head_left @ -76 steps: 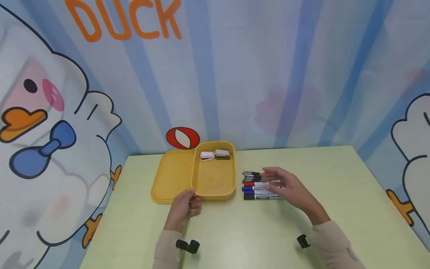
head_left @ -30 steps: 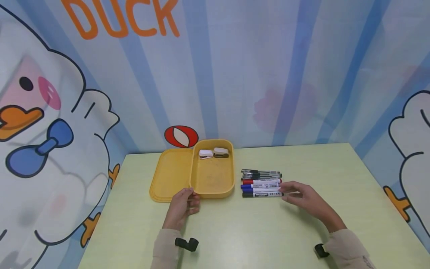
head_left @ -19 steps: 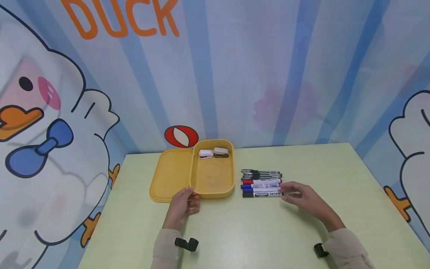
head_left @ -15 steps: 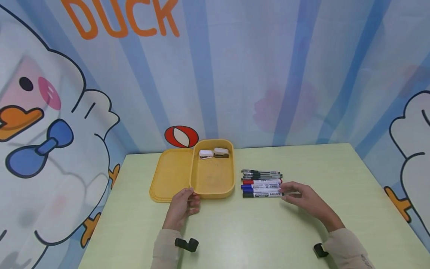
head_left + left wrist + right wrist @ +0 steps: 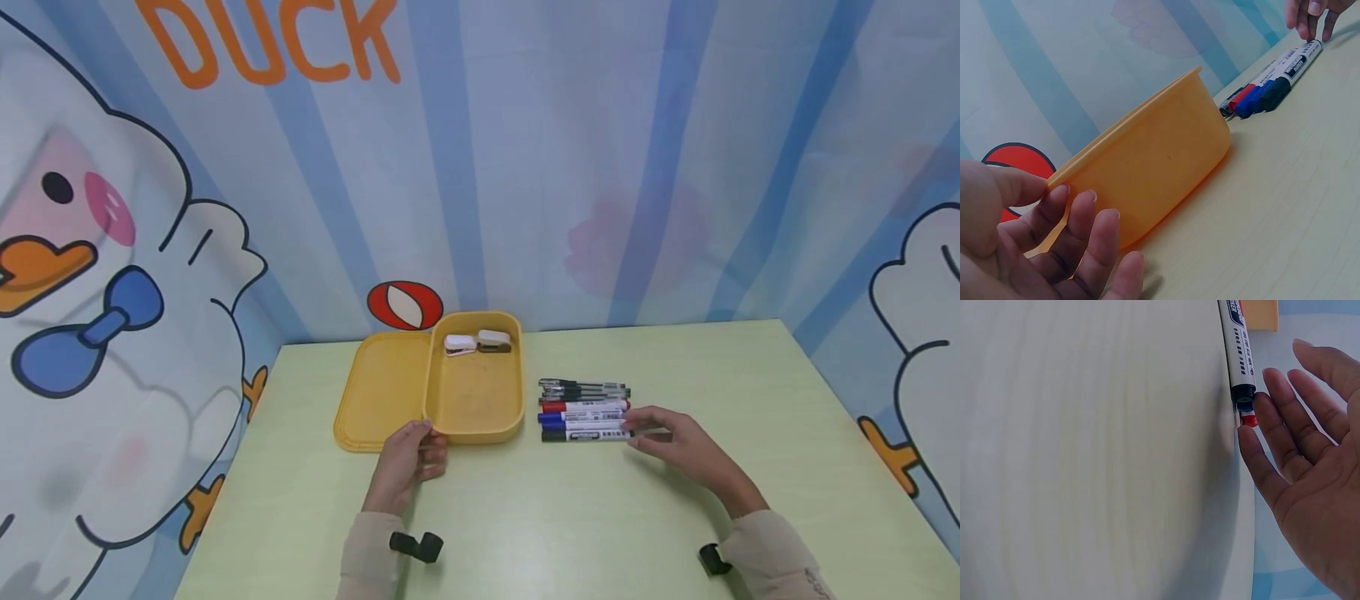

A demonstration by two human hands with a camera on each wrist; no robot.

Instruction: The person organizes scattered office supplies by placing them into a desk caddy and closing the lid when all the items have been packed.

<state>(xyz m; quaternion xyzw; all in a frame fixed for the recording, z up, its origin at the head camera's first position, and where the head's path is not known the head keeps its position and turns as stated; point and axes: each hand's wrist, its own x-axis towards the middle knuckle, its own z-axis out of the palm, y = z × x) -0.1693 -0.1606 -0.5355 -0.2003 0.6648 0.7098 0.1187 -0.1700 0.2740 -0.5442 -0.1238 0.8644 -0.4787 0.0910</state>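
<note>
My left hand (image 5: pixel 406 467) pinches the near left corner of an open yellow plastic box (image 5: pixel 476 435) between thumb and index finger; in the left wrist view the rim of the box (image 5: pixel 1160 156) runs between them. At the right ends of a row of whiteboard markers (image 5: pixel 596 425), my right hand (image 5: pixel 678 437) has its fingers loosely extended. One red marker, blue ones and a black one lie side by side. In the right wrist view the fingertips come right up to the end of the black marker (image 5: pixel 1238 356). Several black pens (image 5: pixel 585 389) lie beyond the markers.
Two small staplers, one with a white base (image 5: pixel 460 344) and one with a dark base (image 5: pixel 494 341), lie at the back inside the box. Its flat yellow lid (image 5: pixel 382 392) lies at the left. A duck-print curtain (image 5: pixel 525 167) hangs behind the table (image 5: pixel 525 525).
My right hand has moved right and nearer, from over the pens and markers to the markers' right ends, and has stayed there over the last second. The left hand keeps its hold.
</note>
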